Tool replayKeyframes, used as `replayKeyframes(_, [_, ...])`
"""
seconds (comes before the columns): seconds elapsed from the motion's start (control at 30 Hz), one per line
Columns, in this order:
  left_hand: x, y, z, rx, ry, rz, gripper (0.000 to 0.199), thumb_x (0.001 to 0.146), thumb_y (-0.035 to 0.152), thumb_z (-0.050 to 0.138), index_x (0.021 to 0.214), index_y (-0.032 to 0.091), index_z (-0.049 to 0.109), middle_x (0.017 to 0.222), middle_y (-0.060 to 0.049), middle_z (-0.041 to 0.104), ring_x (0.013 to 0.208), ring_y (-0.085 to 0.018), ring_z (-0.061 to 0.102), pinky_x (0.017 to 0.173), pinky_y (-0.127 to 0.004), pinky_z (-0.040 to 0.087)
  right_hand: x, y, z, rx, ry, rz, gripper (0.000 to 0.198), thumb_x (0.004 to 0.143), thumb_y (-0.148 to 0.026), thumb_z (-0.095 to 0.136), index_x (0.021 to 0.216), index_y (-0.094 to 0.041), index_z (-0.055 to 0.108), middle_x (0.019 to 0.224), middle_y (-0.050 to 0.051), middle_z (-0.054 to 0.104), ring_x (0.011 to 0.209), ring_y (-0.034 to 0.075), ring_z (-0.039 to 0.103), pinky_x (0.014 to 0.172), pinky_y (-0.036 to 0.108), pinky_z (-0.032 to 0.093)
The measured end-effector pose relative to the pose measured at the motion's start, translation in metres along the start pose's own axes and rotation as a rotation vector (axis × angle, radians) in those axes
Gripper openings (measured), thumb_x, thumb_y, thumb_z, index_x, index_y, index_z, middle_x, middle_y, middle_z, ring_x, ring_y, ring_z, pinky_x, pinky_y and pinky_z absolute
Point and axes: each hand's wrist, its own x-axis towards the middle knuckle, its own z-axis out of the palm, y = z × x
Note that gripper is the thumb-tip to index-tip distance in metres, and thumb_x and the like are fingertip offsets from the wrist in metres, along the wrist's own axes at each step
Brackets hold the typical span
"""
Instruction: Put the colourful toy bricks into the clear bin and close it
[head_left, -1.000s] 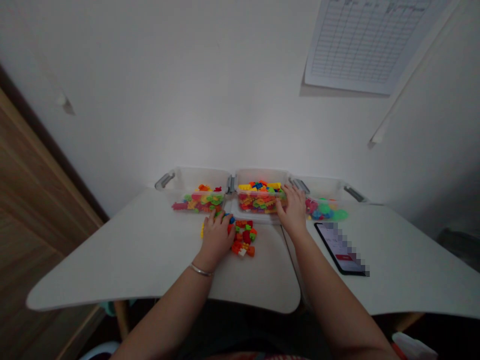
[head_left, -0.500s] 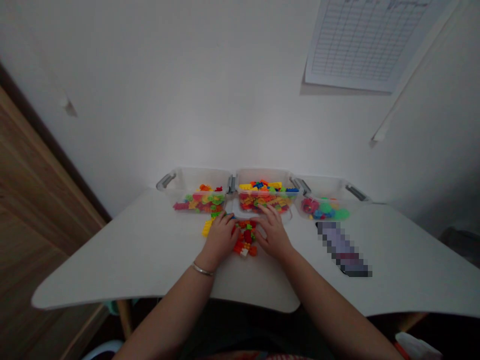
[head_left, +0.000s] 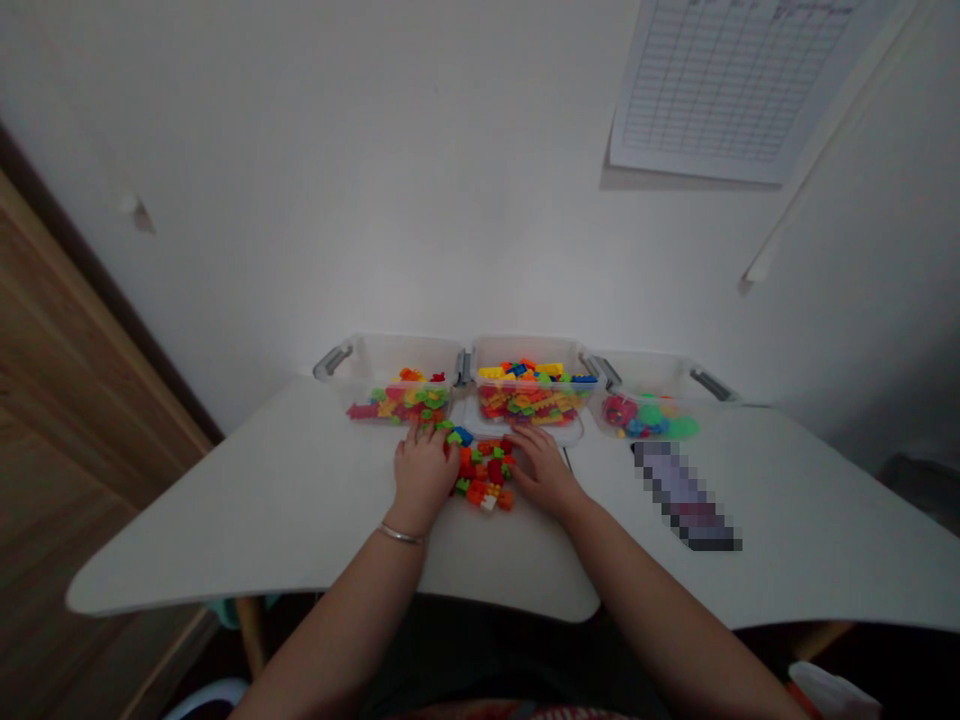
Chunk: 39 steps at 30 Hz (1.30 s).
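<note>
A loose pile of toy building bricks (head_left: 480, 470) in red, orange, green, blue and white lies on the table between my two hands. At the pile's left edge rests my left hand (head_left: 424, 472), palm down, fingers apart, with a silver bangle at its wrist. It covers the spot beneath it, so anything under the palm is hidden. My right hand (head_left: 546, 472) lies along the pile's right side with fingers stretched out and the thumb near the red bricks. No brick shows in its grasp.
Behind the pile stand three clear bins: the left bin (head_left: 397, 352) and middle bin (head_left: 529, 350) hold bricks, the right bin (head_left: 652, 365) coloured pieces. A flat lid (head_left: 566, 434) lies before the middle one. A blurred phone-like object (head_left: 686, 498) is on the white table (head_left: 300, 520).
My left hand has shifted left and back, uncovering bricks on the pile's left side and hiding the yellow ones. My right fingers have drawn slightly toward me, away from the middle bin.
</note>
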Motion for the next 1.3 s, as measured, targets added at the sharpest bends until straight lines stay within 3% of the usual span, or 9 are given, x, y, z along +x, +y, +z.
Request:
replayKeyframes(0.17, [0.0,0.003,-0.006,-0.069,-0.056,0.019,0.03,0.094,0.021,0.043,0.107,0.016,0.07,0.111,-0.012,0.072,0.124,-0.027,0.057,0.101,-0.038,0.049,0.0,-0.001,-0.001,-0.013,0.033,-0.005,0.04,0.084,-0.018,0.057,0.123,-0.02,0.065,0.134,0.012,0.061,0.132,0.027,0.048,0.113,0.052,0.037])
replayKeyframes(0.27, [0.0,0.004,-0.007,-0.105,-0.067,0.039,0.026,0.093,0.02,0.045,0.102,0.018,0.069,0.105,-0.011,0.072,0.116,-0.025,0.062,0.098,-0.036,0.051,0.001,-0.001,-0.003,-0.066,0.086,0.014,0.037,0.085,-0.012,0.052,0.115,-0.023,0.071,0.136,0.01,0.059,0.137,0.028,0.042,0.113,0.053,0.037])
replayKeyframes(0.37, [0.0,0.004,-0.004,-0.126,-0.055,0.115,0.025,0.091,0.017,0.047,0.102,0.017,0.069,0.113,-0.011,0.071,0.119,-0.024,0.061,0.105,-0.038,0.048,0.002,-0.003,-0.005,-0.145,0.099,0.015,0.044,0.083,-0.005,0.048,0.115,-0.024,0.072,0.142,0.009,0.055,0.14,0.027,0.038,0.114,0.052,0.037])
replayKeyframes(0.47, [-0.001,0.002,0.002,-0.156,-0.023,0.172,0.025,0.09,0.016,0.047,0.102,0.017,0.069,0.121,-0.011,0.069,0.125,-0.025,0.057,0.11,-0.039,0.044,0.003,-0.007,-0.007,-0.196,0.039,0.012,0.05,0.082,-0.001,0.048,0.119,-0.026,0.071,0.142,0.008,0.055,0.134,0.026,0.043,0.112,0.049,0.04])
replayKeyframes(0.63, [0.001,-0.003,0.009,-0.198,0.034,0.22,0.028,0.088,0.015,0.048,0.102,0.017,0.071,0.129,-0.011,0.065,0.124,-0.024,0.058,0.112,-0.04,0.043,0.004,-0.012,-0.015,-0.203,0.006,0.045,0.03,0.084,-0.007,0.052,0.1,-0.02,0.074,0.12,0.011,0.066,0.115,0.025,0.054,0.104,0.044,0.045])
replayKeyframes(0.77, [0.003,-0.006,0.009,-0.13,0.097,0.209,0.03,0.086,0.019,0.051,0.108,0.017,0.072,0.135,-0.013,0.061,0.131,-0.028,0.051,0.114,-0.044,0.04,0.001,-0.011,-0.019,-0.215,-0.01,0.077,0.021,0.083,-0.011,0.056,0.096,-0.019,0.071,0.108,0.011,0.068,0.106,0.027,0.057,0.096,0.043,0.048])
replayKeyframes(0.97, [0.001,-0.005,0.011,-0.036,0.07,0.13,0.038,0.087,0.023,0.051,0.121,0.014,0.067,0.142,-0.018,0.054,0.129,-0.033,0.052,0.109,-0.05,0.041,0.0,-0.012,-0.018,-0.197,-0.059,0.041,0.035,0.084,-0.01,0.054,0.115,-0.021,0.067,0.114,0.009,0.07,0.108,0.026,0.059,0.096,0.041,0.049])
replayKeyframes(1.1, [-0.001,-0.005,0.014,-0.024,0.039,0.118,0.039,0.088,0.024,0.05,0.123,0.014,0.066,0.143,-0.018,0.053,0.131,-0.032,0.051,0.111,-0.047,0.04,0.001,-0.016,-0.018,-0.221,-0.11,0.015,0.031,0.088,-0.011,0.052,0.11,-0.023,0.069,0.113,0.008,0.07,0.106,0.025,0.061,0.094,0.04,0.05])
replayKeyframes(1.3, [0.0,-0.005,0.016,-0.034,0.016,0.111,0.04,0.09,0.025,0.048,0.124,0.012,0.065,0.142,-0.018,0.054,0.133,-0.029,0.05,0.112,-0.042,0.041,0.0,-0.006,-0.014,-0.114,-0.132,0.094,0.025,0.089,-0.011,0.05,0.104,-0.019,0.069,0.105,0.009,0.07,0.101,0.022,0.063,0.092,0.038,0.051])
